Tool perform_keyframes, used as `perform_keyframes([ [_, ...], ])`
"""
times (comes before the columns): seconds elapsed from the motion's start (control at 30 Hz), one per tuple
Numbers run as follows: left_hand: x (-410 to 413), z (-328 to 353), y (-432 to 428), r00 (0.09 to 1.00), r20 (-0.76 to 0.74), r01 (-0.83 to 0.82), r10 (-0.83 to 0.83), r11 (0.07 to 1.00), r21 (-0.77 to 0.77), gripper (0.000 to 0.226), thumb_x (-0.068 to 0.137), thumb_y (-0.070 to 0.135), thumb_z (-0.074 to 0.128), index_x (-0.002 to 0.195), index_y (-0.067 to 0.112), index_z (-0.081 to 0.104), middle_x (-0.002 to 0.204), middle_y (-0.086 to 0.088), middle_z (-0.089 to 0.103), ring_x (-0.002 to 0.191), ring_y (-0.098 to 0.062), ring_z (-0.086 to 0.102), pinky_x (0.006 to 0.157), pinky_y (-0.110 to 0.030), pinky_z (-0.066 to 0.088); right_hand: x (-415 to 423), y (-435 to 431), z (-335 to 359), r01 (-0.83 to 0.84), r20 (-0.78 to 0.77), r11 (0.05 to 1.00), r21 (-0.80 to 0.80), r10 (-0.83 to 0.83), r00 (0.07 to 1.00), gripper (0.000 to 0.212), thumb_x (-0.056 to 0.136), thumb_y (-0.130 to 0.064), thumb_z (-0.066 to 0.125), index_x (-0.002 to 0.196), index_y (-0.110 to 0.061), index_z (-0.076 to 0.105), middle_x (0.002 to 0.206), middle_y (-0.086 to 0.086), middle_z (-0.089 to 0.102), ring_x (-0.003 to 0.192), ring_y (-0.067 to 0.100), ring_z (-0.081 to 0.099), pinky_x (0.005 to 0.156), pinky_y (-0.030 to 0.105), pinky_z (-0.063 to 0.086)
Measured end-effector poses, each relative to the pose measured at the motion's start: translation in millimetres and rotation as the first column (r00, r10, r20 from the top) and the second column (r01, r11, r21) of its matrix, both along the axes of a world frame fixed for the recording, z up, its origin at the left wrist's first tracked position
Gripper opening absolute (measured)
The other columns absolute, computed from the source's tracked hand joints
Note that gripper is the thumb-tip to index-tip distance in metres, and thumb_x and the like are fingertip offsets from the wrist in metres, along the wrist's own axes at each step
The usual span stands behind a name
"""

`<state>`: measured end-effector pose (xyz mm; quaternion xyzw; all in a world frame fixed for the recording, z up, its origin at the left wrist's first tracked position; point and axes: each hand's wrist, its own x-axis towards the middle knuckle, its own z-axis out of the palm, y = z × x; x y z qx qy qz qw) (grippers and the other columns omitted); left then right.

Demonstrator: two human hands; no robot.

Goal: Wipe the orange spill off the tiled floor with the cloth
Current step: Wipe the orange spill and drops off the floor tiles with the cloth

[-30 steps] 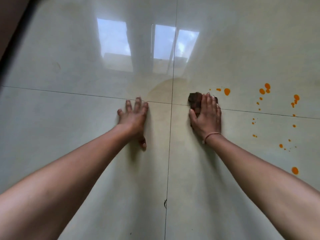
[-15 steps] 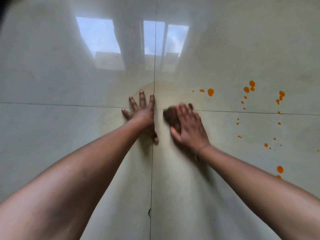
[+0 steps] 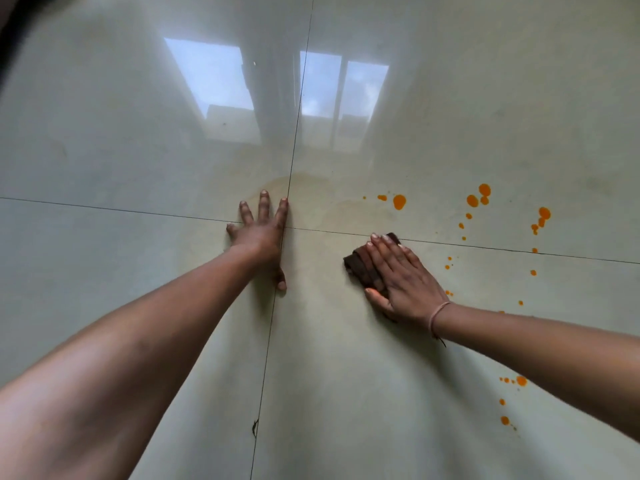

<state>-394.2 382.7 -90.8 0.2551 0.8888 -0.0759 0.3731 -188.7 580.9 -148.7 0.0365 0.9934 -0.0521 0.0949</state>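
My right hand (image 3: 403, 282) lies flat with straight fingers on a folded dark brown cloth (image 3: 360, 266), pressing it to the pale tiled floor (image 3: 138, 150) just below a grout line. Part of the cloth shows to the left of the fingers. My left hand (image 3: 261, 232) rests flat on the floor, fingers spread, at the crossing of the grout lines. Orange drops (image 3: 399, 201) are scattered to the right of the cloth, with larger blobs (image 3: 479, 195) further right and several more (image 3: 521, 380) near my right forearm. A faint yellowish smear (image 3: 332, 206) marks the floor between my hands.
The glossy tiles reflect a bright window (image 3: 214, 77) ahead. Dark grout lines (image 3: 298, 116) cross the floor. A dark edge (image 3: 14, 26) shows in the top left corner.
My right hand has slid the cloth to the right, away from my left hand and toward the orange drops. My left hand has stayed planted at the grout crossing.
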Motion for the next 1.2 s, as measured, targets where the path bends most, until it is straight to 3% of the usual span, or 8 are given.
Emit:
perform_keyframes([
  [0.1, 16.9, 5.5, 6.6, 0.975, -0.114, 0.194, -0.191, 0.981, 0.013, 0.135, 0.059, 0.022, 0.091, 0.154, 0.022, -0.006, 0.160, -0.005, -0.019, 0.147, -0.039, -0.005, 0.107, -0.063, 0.030, -9.2, -10.1, -0.4, 0.218, -0.022, 0.972, -0.089, -0.221, 0.975, 0.081, 0.083, -0.053, 0.038, 0.149, -0.007, 0.030, 0.157, 0.011, 0.026, 0.145, 0.024, 0.022, 0.116, 0.038, 0.013],
  [0.2, 26.6, 5.8, 19.0, 0.945, -0.037, 0.324, -0.324, 0.946, 0.002, 0.135, 0.061, 0.021, 0.090, 0.155, 0.019, -0.006, 0.161, -0.005, -0.016, 0.148, -0.037, 0.001, 0.104, -0.054, 0.041, -31.5, -34.8, -3.8, 0.437, -0.057, 0.881, -0.179, -0.453, 0.890, 0.082, 0.080, -0.051, 0.040, 0.148, -0.005, 0.032, 0.156, 0.013, 0.029, 0.144, 0.027, 0.025, 0.116, 0.040, 0.014],
  [0.33, 35.2, 15.0, 37.2, 0.967, 0.056, 0.252, -0.247, 0.962, -0.110, 0.138, 0.063, 0.033, 0.089, 0.153, 0.017, -0.014, 0.159, -0.006, -0.023, 0.147, -0.040, 0.001, 0.110, -0.055, 0.034, 19.7, -20.1, -4.8, 0.150, -0.091, 0.972, -0.181, -0.168, 0.982, 0.083, 0.081, -0.052, 0.042, 0.149, -0.007, 0.031, 0.157, 0.011, 0.027, 0.145, 0.023, 0.021, 0.114, 0.042, 0.020],
  [0.53, 47.4, 18.0, 58.0, 0.988, 0.019, 0.152, -0.150, 0.982, -0.110, 0.144, 0.055, 0.051, 0.088, 0.153, 0.013, -0.011, 0.160, -0.008, -0.020, 0.148, -0.038, -0.002, 0.109, -0.063, 0.026, -44.2, 7.7, 1.2, 0.531, -0.028, 0.830, -0.172, -0.543, 0.839, 0.084, 0.081, -0.053, 0.033, 0.150, -0.005, 0.027, 0.157, 0.014, 0.025, 0.146, 0.028, 0.021, 0.116, 0.035, 0.001],
  [0.73, 40.6, 2.9, 65.3, 0.996, 0.085, 0.005, -0.003, 1.000, -0.015, 0.158, 0.047, 0.041, 0.095, 0.149, 0.022, -0.025, 0.153, -0.003, -0.038, 0.144, -0.041, -0.021, 0.108, -0.068, 0.022, 32.3, 1.9, -0.9, 0.235, -0.074, 0.961, -0.144, -0.247, 0.966, 0.082, 0.082, -0.052, 0.042, 0.149, -0.005, 0.032, 0.156, 0.013, 0.029, 0.145, 0.024, 0.019, 0.117, 0.035, 0.007],
  [0.9, 40.4, -6.9, 64.8, 0.997, 0.081, 0.006, -0.006, 1.000, 0.002, 0.162, 0.044, 0.038, 0.096, 0.148, 0.022, -0.027, 0.152, -0.003, -0.040, 0.142, -0.043, -0.023, 0.105, -0.069, 0.023, -69.0, 45.5, -0.9, 0.623, -0.077, 0.768, -0.147, -0.637, 0.767, 0.086, 0.082, -0.056, 0.028, 0.151, -0.005, 0.023, 0.159, 0.013, 0.020, 0.147, 0.027, 0.015, 0.118, 0.038, 0.005],
  [1.1, 40.4, -7.2, 60.2, 0.996, 0.083, -0.015, 0.012, 0.999, 0.044, 0.160, 0.044, 0.036, 0.096, 0.151, 0.021, -0.023, 0.154, -0.002, -0.037, 0.144, -0.041, -0.022, 0.108, -0.068, 0.022, -39.4, 14.5, -4.8, 0.159, -0.037, 0.979, -0.125, -0.165, 0.986, 0.084, 0.083, -0.054, 0.037, 0.152, -0.009, 0.022, 0.159, 0.010, 0.020, 0.147, 0.022, 0.015, 0.119, 0.040, 0.012],
  [1.2, 41.5, -10.2, 59.7, 0.999, 0.047, 0.006, -0.007, 0.999, 0.034, 0.154, 0.052, 0.033, 0.094, 0.150, 0.018, -0.024, 0.153, -0.004, -0.038, 0.143, -0.042, -0.021, 0.108, -0.067, 0.023, -43.3, 53.4, -1.9, 0.325, -0.044, 0.939, -0.113, -0.332, 0.942, 0.086, 0.081, -0.057, 0.032, 0.152, -0.009, 0.023, 0.159, 0.009, 0.020, 0.147, 0.024, 0.016, 0.118, 0.045, 0.018],
])
